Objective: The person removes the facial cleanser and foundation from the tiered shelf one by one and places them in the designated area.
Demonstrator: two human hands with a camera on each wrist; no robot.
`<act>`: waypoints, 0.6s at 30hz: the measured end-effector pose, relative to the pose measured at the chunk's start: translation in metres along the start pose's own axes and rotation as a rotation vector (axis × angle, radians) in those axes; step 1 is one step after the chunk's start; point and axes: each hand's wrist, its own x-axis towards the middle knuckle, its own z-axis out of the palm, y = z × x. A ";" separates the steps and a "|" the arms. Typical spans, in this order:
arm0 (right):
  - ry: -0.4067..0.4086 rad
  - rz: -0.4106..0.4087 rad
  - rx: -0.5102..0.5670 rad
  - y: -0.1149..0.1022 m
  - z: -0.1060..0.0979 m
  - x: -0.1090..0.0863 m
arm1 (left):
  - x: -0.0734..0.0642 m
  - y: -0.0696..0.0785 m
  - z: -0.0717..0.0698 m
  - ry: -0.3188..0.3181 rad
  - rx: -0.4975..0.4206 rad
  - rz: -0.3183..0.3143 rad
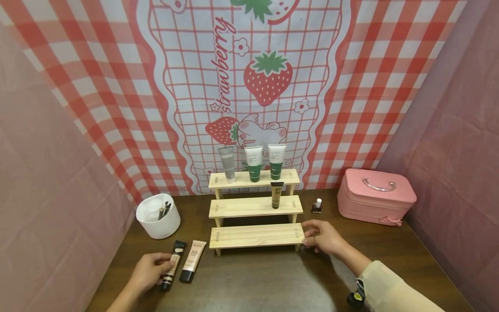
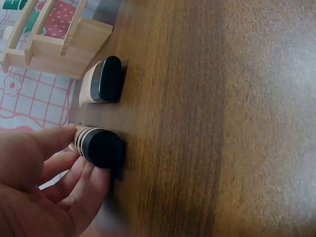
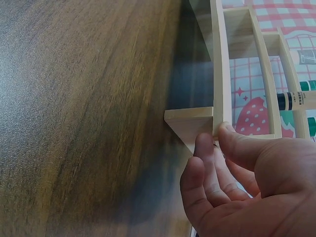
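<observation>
My left hand (image 1: 150, 271) is at the front left, thumb and fingers gripping a beige tube with a black cap and dark bands (image 1: 171, 268); its cap faces the camera in the left wrist view. Just right of it lies a pale pink BB cream tube (image 1: 193, 260) with a black cap. My right hand (image 1: 324, 236) holds the right end of the bottom step of a three-step wooden stand (image 1: 253, 236), thumb on the board's edge and fingers curled beneath. On the middle step stands a small gold-brown tube (image 1: 276, 197). The top step bears a grey tube (image 1: 227, 164) and two white-and-green tubes (image 1: 254, 162).
Left of the stand is a white round holder (image 1: 159, 223) with brushes or pencils inside. To the stand's right sit a small dark nail polish bottle (image 1: 317, 206) with a white cap and a pink case (image 1: 376, 197). A strawberry-print cloth (image 1: 331, 108) hangs behind.
</observation>
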 end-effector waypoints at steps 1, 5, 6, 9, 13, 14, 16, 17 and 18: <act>0.000 0.001 -0.001 0.000 0.000 0.000 | 0.000 0.000 0.000 0.001 0.004 -0.003; 0.003 0.008 0.003 -0.002 0.000 0.000 | 0.001 0.001 -0.001 -0.001 0.008 -0.023; 0.002 0.007 0.003 -0.002 0.000 0.000 | 0.001 0.001 -0.001 -0.002 0.010 -0.026; 0.002 0.010 0.008 -0.003 0.001 0.000 | 0.001 0.003 -0.002 -0.009 0.013 -0.037; -0.001 0.010 0.014 -0.001 0.001 0.001 | 0.001 0.009 -0.008 0.017 0.104 -0.006; 0.000 0.013 0.018 -0.001 0.001 0.001 | 0.002 0.011 -0.009 0.033 0.144 0.018; -0.003 0.008 0.017 -0.001 0.000 0.001 | 0.002 0.018 -0.011 0.073 0.221 0.071; -0.004 0.005 0.017 0.000 0.000 0.001 | 0.003 0.023 -0.012 0.092 0.253 0.106; -0.004 0.005 0.018 0.000 0.000 0.001 | 0.004 0.028 -0.012 0.111 0.274 0.139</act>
